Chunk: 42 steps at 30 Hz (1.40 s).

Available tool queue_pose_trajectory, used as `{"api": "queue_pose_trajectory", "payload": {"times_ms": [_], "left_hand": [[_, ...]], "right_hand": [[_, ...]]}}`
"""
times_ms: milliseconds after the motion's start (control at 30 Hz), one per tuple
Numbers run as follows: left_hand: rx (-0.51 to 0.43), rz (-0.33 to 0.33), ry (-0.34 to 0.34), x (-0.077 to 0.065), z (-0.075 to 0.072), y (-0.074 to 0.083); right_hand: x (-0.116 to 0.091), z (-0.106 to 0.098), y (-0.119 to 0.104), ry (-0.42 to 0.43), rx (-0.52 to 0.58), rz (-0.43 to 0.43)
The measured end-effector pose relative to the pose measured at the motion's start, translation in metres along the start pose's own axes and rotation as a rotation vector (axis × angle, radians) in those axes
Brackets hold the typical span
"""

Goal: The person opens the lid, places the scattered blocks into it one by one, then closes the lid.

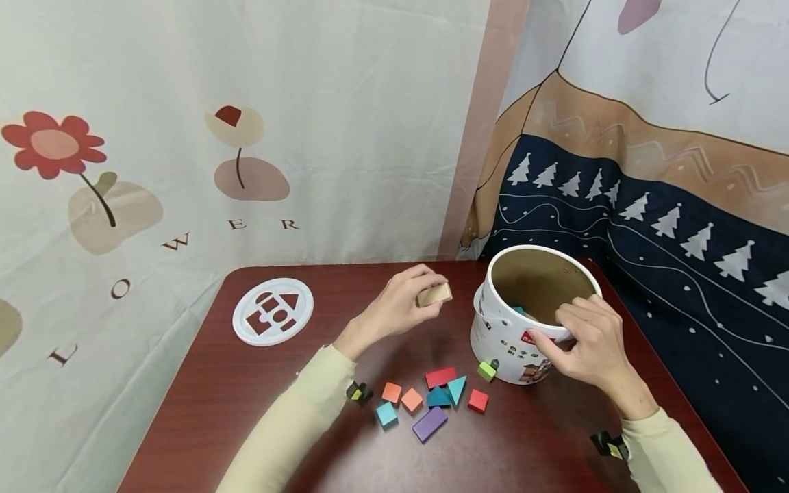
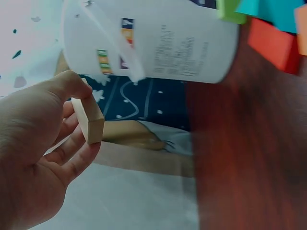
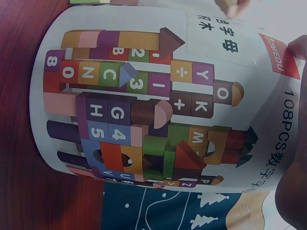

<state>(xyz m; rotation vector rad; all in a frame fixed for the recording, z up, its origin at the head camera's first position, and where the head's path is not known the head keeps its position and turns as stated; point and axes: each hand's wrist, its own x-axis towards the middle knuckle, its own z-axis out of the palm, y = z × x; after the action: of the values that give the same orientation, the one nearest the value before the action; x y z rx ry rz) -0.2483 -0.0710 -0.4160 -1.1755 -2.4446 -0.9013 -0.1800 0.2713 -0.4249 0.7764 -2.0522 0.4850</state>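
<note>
My left hand [image 1: 402, 301] pinches a plain wooden block [image 1: 434, 295] above the table, a little left of the bucket. In the left wrist view the same wooden block [image 2: 89, 117] sits between thumb and fingertips. My right hand [image 1: 588, 340] grips the near right rim of a white toy-block bucket [image 1: 511, 342], with the thumb outside. Some blocks show inside the bucket; most of its inside is hidden. The right wrist view shows the bucket's printed side [image 3: 230, 96], with pictured letter and number blocks.
Several coloured blocks lie loose in front of the bucket, among them a purple block [image 1: 430, 424], a red block [image 1: 477, 400] and a green block [image 1: 487, 371]. A white lid [image 1: 244, 318] with shaped holes lies at the table's back left. Curtains hang behind the table [image 1: 203, 424].
</note>
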Motion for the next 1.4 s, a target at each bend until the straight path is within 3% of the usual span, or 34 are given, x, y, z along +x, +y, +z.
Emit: {"api": "queue_pose_trajectory", "payload": {"times_ms": [267,533,867,1167,1400], "left_hand": [[-0.011,0.055,0.059,0.035,-0.012,0.016],[-0.007,0.106,0.061,0.068,-0.014,0.037],[-0.003,0.168,-0.023,0.102,-0.005,0.064],[-0.038,0.170,-0.076,0.121,0.009,0.079],[-0.011,0.199,-0.123,0.131,0.025,0.087]], "right_hand": [[0.002,0.001,-0.001,0.016,0.002,-0.015],[0.007,-0.001,-0.005,0.037,0.004,-0.033],[0.006,-0.001,-0.004,0.035,-0.007,-0.034],[0.008,-0.001,-0.005,0.047,-0.006,-0.048],[0.012,-0.002,-0.008,0.067,0.002,-0.067]]}}
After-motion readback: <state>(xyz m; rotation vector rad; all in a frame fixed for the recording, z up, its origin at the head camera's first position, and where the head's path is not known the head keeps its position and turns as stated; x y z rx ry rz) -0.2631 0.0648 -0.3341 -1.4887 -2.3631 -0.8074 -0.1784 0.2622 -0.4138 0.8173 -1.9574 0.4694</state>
